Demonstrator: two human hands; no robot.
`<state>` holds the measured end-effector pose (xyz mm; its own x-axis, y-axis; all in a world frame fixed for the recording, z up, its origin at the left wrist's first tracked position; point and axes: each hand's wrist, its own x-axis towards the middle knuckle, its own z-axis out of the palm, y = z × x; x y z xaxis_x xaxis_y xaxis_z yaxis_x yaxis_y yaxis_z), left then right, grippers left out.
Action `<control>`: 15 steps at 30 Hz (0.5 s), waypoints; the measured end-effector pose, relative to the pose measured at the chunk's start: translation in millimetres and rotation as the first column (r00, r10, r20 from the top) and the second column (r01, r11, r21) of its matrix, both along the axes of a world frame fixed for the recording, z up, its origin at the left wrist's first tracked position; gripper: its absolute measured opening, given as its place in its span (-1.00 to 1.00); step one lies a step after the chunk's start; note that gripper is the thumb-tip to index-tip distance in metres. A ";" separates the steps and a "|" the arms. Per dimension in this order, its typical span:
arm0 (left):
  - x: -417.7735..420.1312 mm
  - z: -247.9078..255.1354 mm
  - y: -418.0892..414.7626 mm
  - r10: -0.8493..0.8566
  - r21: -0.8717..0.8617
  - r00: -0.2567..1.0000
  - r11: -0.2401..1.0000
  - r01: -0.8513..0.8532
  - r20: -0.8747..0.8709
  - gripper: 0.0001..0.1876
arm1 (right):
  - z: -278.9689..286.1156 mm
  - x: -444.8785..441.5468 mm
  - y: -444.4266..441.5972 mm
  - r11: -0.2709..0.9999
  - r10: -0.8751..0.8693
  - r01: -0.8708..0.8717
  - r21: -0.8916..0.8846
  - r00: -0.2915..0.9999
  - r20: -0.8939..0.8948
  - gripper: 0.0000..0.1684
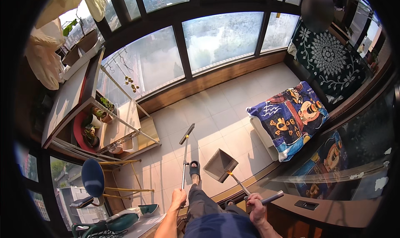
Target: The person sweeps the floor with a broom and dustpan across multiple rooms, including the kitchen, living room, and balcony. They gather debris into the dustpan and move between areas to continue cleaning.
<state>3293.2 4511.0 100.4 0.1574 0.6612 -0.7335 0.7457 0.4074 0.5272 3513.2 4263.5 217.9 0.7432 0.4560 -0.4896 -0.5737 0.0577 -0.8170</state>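
Observation:
My left hand grips the metal pole of a broom. The broom's dark, narrow head is out ahead of my left foot, over the tiled floor. In my right hand is the handle of a long-handled dustpan, just below its grey grip. The pan, grey-brown with a toothed strip along one side, is to the right of my left foot. I cannot make out any sweepings in it. My left foot, in a dark slipper, is on the tiles.
A cartoon-print blanket covers a low piece of furniture at right. Left are a metal-framed shelf with potted plants, a blue-seated stool and a green vacuum cleaner. A sliding-door track runs by my feet. Windows line the far side.

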 end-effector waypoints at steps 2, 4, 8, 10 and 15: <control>35.7 3.3 61.4 -0.052 0.002 0.997 0.999 0.052 -0.052 -0.72 | -26.1 10.8 47.2 0.993 -0.115 0.114 -0.034 0.993 -0.030 -0.91; 70.3 -5.4 132.3 -0.117 0.018 0.989 0.993 0.119 -0.095 -0.72 | -56.9 26.4 95.8 0.977 -0.207 0.204 -0.054 0.978 -0.039 -0.91; 144.6 -47.6 257.3 -0.275 0.022 0.938 0.958 0.286 -0.213 -0.75 | -118.2 73.4 187.1 0.936 -0.312 0.293 -0.194 0.947 -0.075 -0.93; 172.2 -88.1 314.0 -0.394 0.067 0.884 0.904 0.422 -0.253 -0.79 | -148.9 96.7 229.8 0.891 -0.391 0.365 -0.271 0.919 -0.050 -0.93; 152.5 -207.4 409.9 -0.824 0.103 0.407 0.400 0.911 -0.394 -0.79 | -185.7 127.8 324.8 0.897 -0.371 0.339 -0.283 0.927 -0.065 -0.90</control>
<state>3445.8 4920.9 -107.0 0.6129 0.4288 -0.6637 0.7125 -0.6630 0.2297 3641.0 4588.3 32.2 0.7634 0.0162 -0.6457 -0.6451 0.0682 -0.7610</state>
